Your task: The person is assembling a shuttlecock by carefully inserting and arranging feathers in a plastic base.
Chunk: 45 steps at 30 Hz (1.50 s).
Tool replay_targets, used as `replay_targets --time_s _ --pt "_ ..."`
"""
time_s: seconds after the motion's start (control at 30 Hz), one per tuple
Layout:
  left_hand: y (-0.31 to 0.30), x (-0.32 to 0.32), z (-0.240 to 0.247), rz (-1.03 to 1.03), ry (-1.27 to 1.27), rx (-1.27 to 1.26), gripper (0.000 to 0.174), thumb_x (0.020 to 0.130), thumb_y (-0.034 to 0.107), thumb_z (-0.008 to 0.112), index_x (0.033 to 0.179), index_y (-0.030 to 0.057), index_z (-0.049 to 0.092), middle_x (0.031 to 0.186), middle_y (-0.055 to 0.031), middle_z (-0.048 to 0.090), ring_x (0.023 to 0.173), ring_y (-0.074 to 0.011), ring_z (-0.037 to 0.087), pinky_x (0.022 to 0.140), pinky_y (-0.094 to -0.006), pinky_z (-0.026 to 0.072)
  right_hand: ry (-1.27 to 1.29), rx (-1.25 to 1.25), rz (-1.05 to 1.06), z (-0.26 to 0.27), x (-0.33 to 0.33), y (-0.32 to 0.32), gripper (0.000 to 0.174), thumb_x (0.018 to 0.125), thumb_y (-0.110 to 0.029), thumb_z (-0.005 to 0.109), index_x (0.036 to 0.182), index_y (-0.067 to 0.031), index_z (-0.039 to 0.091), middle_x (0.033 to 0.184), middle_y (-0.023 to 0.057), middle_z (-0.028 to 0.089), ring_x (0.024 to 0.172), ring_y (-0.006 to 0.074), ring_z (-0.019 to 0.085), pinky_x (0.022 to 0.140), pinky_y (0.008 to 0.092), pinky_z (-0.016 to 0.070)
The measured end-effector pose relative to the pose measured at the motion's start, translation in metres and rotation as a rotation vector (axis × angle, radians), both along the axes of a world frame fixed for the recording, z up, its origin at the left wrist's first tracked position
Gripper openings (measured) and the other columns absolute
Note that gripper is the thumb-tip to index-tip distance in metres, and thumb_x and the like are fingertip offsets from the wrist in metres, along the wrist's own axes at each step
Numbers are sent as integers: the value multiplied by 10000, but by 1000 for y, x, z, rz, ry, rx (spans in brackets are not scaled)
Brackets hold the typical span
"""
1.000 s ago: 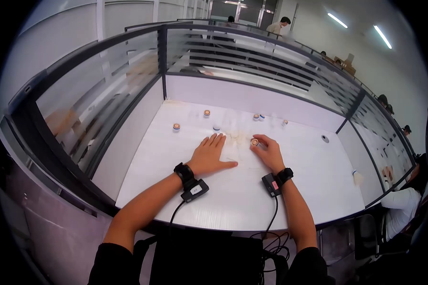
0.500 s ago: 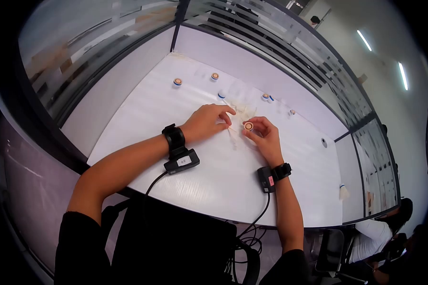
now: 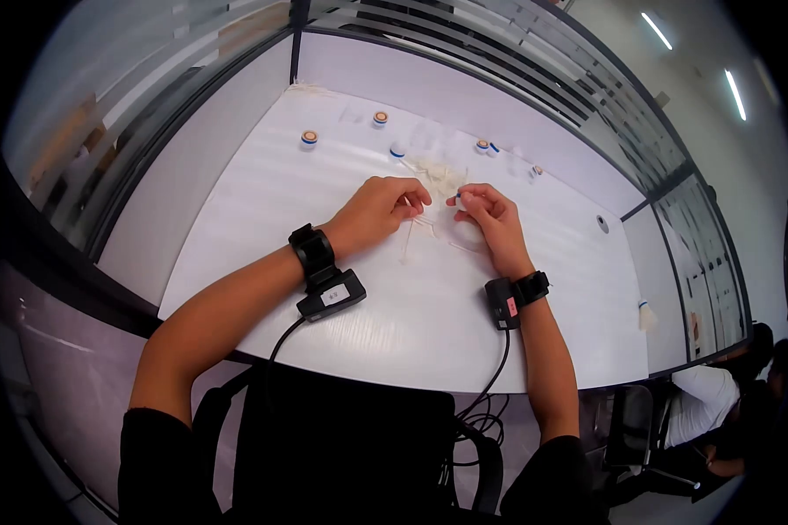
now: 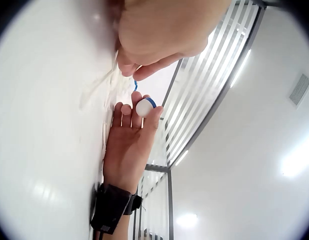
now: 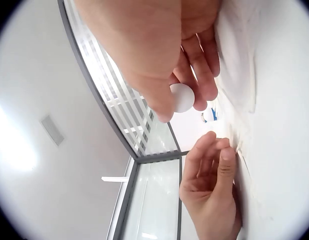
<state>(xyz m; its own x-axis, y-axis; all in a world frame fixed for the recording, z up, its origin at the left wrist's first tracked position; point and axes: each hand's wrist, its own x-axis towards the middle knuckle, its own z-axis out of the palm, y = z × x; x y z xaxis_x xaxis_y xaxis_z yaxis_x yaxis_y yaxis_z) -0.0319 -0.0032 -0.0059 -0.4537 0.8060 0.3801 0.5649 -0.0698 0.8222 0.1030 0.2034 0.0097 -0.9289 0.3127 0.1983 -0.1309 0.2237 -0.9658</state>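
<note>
My right hand (image 3: 496, 219) pinches a white rounded shuttlecock cork (image 4: 144, 107) with a blue band between thumb and fingers. It is lifted off the table, its white dome facing the camera in the right wrist view. Loosely curled, my left hand (image 3: 381, 210) is to the left of it, and nothing shows in its palm in the right wrist view (image 5: 209, 185). Beneath and between the hands lie thin pale feather shafts (image 3: 409, 238). A heap of cream feather pieces (image 3: 440, 178) spreads just beyond the fingertips.
Loose shuttlecock corks stand toward the back, one at left (image 3: 309, 140), another (image 3: 380, 120) behind it, and several more to the right. A feathered shuttlecock (image 3: 646, 316) lies by the right partition. Low panels with striped glass (image 3: 578, 96) border the white table (image 3: 394, 324).
My left hand has gone from flat and spread on the table to curled near the feather shafts. My right hand has turned the cork from its ringed cut face to its side.
</note>
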Motion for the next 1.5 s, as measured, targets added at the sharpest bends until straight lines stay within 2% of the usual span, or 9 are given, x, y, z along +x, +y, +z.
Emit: replay_targets --time_s 0.43,0.53,0.63,0.73,0.83,1.07,1.27,1.37,1.5 --pt "2 13 2 191 5 79 218 945 39 666 1160 13 693 1051 -121 730 915 -230 686 862 -336 543 3 7 37 4 2 0 284 858 -30 808 1062 -43 611 1031 74 743 959 119 679 922 280 519" --pt "8 6 -10 197 151 237 205 958 55 661 1154 8 694 1022 -124 724 882 -225 672 839 -331 539 11 26 45 5 3 -5 305 845 -24 819 1077 -48 621 1069 79 738 972 116 678 908 272 521" --pt "11 5 -14 180 140 265 171 976 74 641 1122 2 695 974 -116 718 837 -210 652 803 -322 532 16 67 58 7 2 -5 320 849 -23 813 1105 -52 624 1113 84 734 983 106 668 875 262 516" --pt "3 10 -2 190 70 55 161 1010 92 600 1103 -19 672 946 -98 719 782 -180 635 759 -309 528 14 71 77 3 2 -6 327 858 -18 800 1128 -51 619 1163 84 730 992 96 657 840 253 508" --pt "4 12 5 66 -229 40 179 1042 112 560 1101 -36 643 923 -88 717 748 -150 630 731 -300 528 24 96 78 6 2 -6 325 867 -14 788 1138 -50 612 1202 83 724 993 91 650 821 249 503" --pt "5 15 -1 9 -160 108 216 1047 158 578 1093 -46 631 897 -90 706 819 -130 670 757 -281 535 24 47 88 5 1 -6 323 869 -11 783 1142 -50 613 1224 81 720 993 88 646 815 247 500" --pt "-1 16 11 84 -107 7 236 1022 173 610 1064 -56 648 949 -142 724 858 -171 701 794 -317 564 -17 94 36 5 2 -6 304 875 -11 781 1137 -36 631 1120 64 730 952 90 656 823 246 505" --pt "1 12 7 164 -40 9 232 1007 171 618 1064 -51 657 986 -173 731 870 -216 717 807 -339 586 -56 76 26 7 3 -8 277 911 0 729 1164 -20 617 1093 61 710 1028 118 654 919 279 523" --pt "-2 3 7 308 138 9 201 983 168 624 1059 -8 684 1002 -163 725 946 -286 667 846 -382 558 2 44 8 6 4 -12 273 915 -67 766 1154 -27 642 942 -1 678 878 65 627 775 211 497"
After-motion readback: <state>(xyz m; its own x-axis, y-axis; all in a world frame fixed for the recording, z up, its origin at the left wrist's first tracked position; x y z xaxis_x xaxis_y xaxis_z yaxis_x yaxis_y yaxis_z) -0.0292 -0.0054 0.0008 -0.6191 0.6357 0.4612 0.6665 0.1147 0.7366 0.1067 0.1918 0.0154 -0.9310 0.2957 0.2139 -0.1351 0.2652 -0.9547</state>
